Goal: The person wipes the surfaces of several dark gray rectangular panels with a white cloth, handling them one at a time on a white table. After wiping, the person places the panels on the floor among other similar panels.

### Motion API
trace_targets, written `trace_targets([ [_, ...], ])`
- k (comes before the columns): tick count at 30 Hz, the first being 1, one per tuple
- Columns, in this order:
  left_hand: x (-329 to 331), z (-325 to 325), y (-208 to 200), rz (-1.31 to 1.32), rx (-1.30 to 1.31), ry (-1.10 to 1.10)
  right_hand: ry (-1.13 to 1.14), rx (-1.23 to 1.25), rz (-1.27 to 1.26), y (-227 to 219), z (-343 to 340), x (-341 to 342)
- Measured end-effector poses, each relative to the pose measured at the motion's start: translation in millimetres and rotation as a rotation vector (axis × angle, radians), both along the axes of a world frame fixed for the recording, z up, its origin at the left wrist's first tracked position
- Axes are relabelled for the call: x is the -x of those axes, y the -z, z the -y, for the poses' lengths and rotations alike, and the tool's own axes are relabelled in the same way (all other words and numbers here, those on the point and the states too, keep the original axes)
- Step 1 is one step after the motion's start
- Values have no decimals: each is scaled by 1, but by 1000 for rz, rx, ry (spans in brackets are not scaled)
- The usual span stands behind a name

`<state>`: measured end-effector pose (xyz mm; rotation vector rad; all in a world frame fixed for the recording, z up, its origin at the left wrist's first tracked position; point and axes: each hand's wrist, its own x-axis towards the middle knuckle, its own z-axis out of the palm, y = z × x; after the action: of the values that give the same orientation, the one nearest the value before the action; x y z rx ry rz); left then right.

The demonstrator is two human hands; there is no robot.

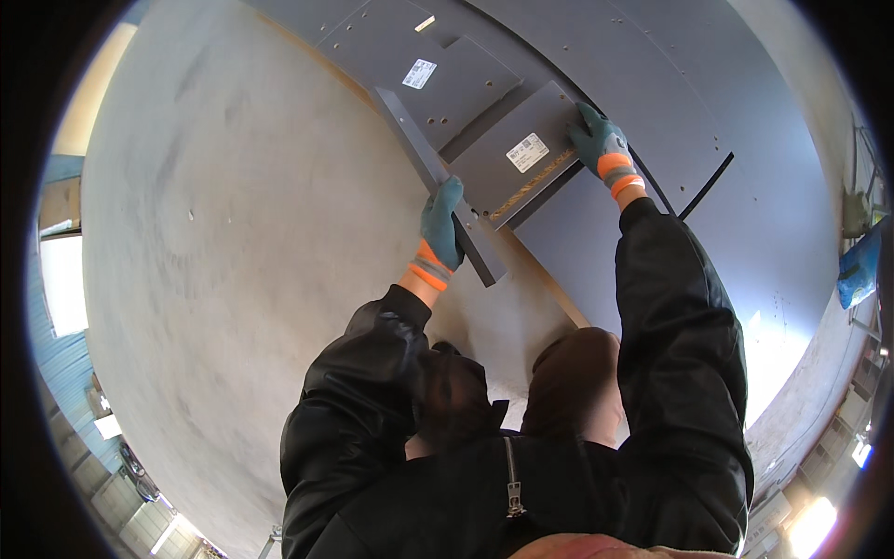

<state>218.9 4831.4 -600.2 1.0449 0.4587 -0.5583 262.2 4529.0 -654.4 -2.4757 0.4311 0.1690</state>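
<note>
My left hand (442,221), in a teal glove with an orange and grey cuff, is closed round a long narrow dark grey board (413,140). That board lies slantwise against the left end of a grey rectangular panel (484,177), which bears a white label (527,152) and has a chipped, tan-spotted near edge. At the panel's right end my right hand (599,140), gloved alike, grips its edge; some fingertips are hidden. A second labelled grey panel (466,74) with round holes lies just beyond.
Beneath these pieces spreads a large grey board (689,84) with small drilled holes and a tan edge. A thin black strip (708,186) lies on it at the right. Grey concrete floor (233,279) stretches to the left. A blue bag (861,265) is at the far right.
</note>
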Motion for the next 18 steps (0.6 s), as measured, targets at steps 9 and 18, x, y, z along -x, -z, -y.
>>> trace_targets([
  [9, 5, 17, 17, -93, -24, -25, -86, 135, -22, 37, 0, -2],
  [18, 8, 15, 28, -124, -15, -41, -101, 179, 100, 43, -4, 6],
])
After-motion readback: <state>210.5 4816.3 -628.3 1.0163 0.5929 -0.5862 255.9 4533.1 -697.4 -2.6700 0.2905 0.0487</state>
